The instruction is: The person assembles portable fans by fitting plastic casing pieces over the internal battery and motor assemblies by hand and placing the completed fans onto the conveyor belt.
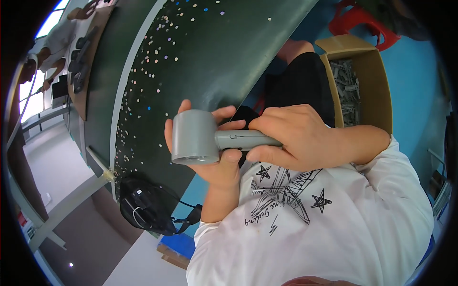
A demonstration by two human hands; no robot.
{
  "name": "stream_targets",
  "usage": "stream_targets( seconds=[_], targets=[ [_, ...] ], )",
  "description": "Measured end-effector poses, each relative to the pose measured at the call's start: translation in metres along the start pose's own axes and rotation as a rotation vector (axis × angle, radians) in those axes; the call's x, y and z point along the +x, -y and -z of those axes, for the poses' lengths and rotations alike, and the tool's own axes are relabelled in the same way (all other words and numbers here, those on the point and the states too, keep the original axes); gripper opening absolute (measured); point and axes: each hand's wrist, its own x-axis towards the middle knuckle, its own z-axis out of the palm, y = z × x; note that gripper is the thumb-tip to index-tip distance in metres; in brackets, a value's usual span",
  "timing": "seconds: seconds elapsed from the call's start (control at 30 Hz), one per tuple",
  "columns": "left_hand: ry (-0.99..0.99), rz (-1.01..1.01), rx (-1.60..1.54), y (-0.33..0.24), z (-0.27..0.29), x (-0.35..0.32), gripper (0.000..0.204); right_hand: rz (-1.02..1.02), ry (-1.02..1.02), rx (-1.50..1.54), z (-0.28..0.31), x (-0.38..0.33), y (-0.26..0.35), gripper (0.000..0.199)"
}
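In front of my chest I hold a grey plastic hair dryer body [194, 136], with its short wide barrel to the left and its handle to the right. My left hand [215, 171] is closed around the barrel from behind and below, its fingertips showing beyond the barrel and its thumb by the handle joint. The handle [245, 139] shows a seam and a small notch along its side. My right hand [300, 136] grips the handle's far end, fingers over the top and thumb below, hiding that end.
A dark green table [200, 62] strewn with small pale and blue dots lies ahead. An open cardboard box [377, 90] of grey plastic parts [347, 88] stands right, near a red stool [362, 21]. A black bag [145, 205] sits left. Another person [59, 40] is at a far-left table.
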Motion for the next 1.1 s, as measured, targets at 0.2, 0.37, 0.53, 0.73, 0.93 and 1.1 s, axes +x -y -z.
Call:
stream_targets(
  seconds=[0.2, 0.37, 0.53, 0.73, 0.93, 1.1],
  targets=[
    [-0.097, 0.064, -0.086, -0.005, -0.017, -0.004, 0.105, 0.010, -0.045, -0.005, -0.025, 0.001, -0.006, 0.038],
    [-0.067, 0.117, -0.094, -0.012, -0.010, 0.015, 0.064, -0.125, 0.079, 0.189, -0.028, 0.006, -0.010, 0.036],
    [-0.075, 0.271, -0.246, 0.002, 0.001, 0.013, 0.051, -0.316, 0.131, 0.385, -0.036, -0.002, -0.015, 0.037],
    [-0.056, 0.210, -0.112, 0.009, -0.001, 0.014, 0.058, -0.525, 0.243, 0.607, -0.029, 0.007, -0.021, 0.036],
    [-0.067, 0.139, -0.062, 0.005, -0.001, 0.014, 0.062, -0.650, 0.352, 0.740, -0.035, 0.020, -0.019, 0.049],
    [-0.092, 0.221, -0.092, 0.002, 0.004, 0.014, 0.058, -0.419, 0.345, 0.389, -0.032, 0.020, -0.009, 0.050]
  ],
)
